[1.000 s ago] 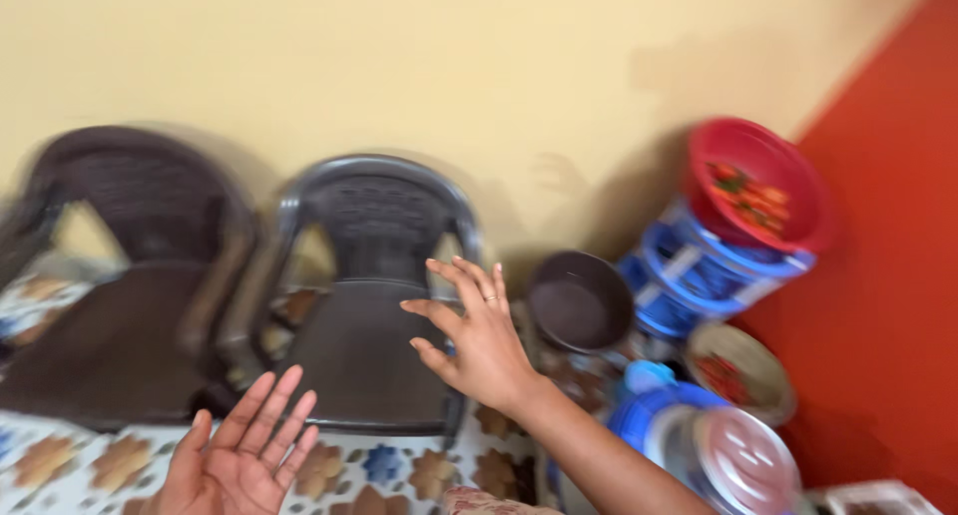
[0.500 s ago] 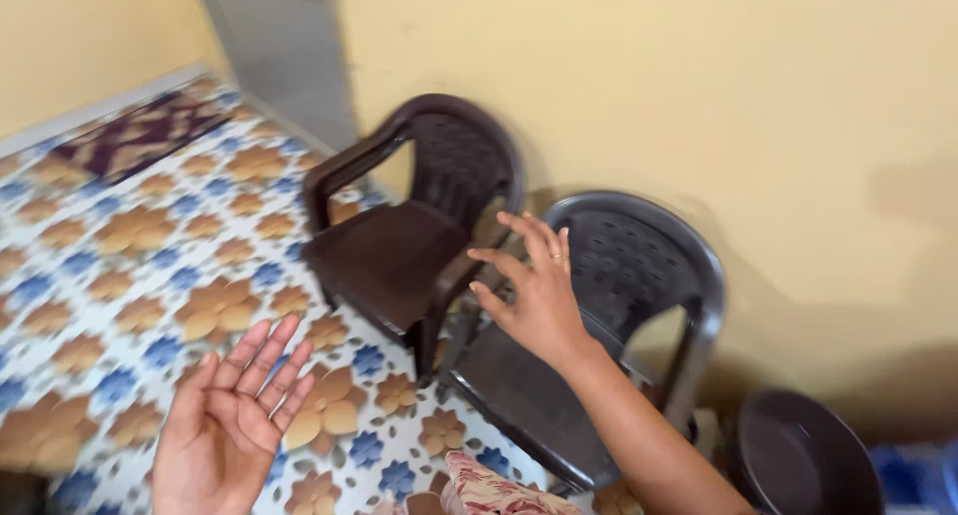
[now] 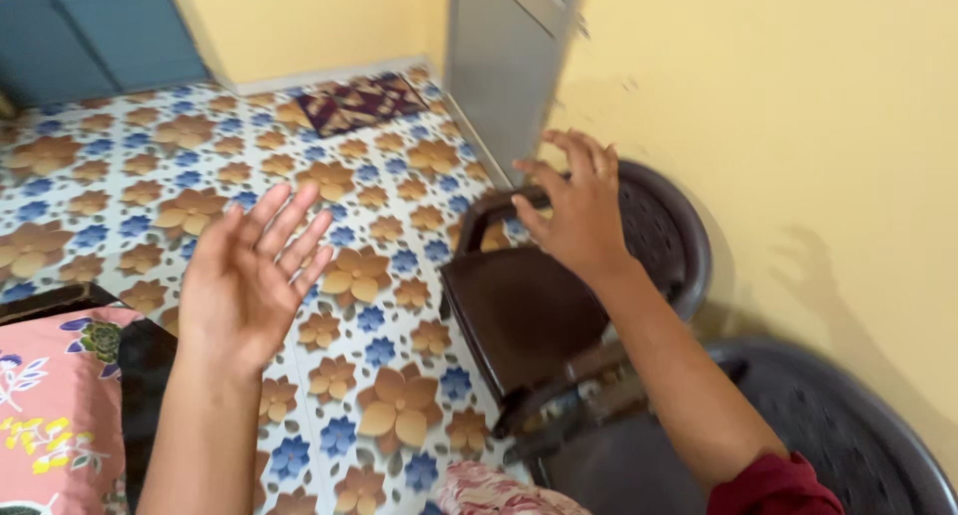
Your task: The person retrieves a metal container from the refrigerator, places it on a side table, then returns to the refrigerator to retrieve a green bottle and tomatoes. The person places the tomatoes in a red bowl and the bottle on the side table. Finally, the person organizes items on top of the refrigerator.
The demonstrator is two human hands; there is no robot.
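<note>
My left hand (image 3: 249, 275) is raised over the flower-patterned floor tiles (image 3: 379, 275), palm up, fingers spread, holding nothing. My right hand (image 3: 574, 206) hovers with fingers apart above a dark brown plastic armchair (image 3: 529, 315), close to its armrest and backrest; whether it touches the chair I cannot tell. A second, darker plastic chair (image 3: 798, 425) stands just to the right, beneath my right forearm in a dark red sleeve.
A yellow wall (image 3: 798, 126) runs along the right behind the chairs. A grey door (image 3: 499, 66) stands at the back, with a small patterned mat (image 3: 359, 101) before it. A pink floral cushion (image 3: 55, 405) lies at lower left. Blue cabinet doors (image 3: 90, 31) are far left.
The view has swung left: the red and blue containers and dark bowl are out of sight, the door and mat have appeared. Both hands stay raised and spread.
</note>
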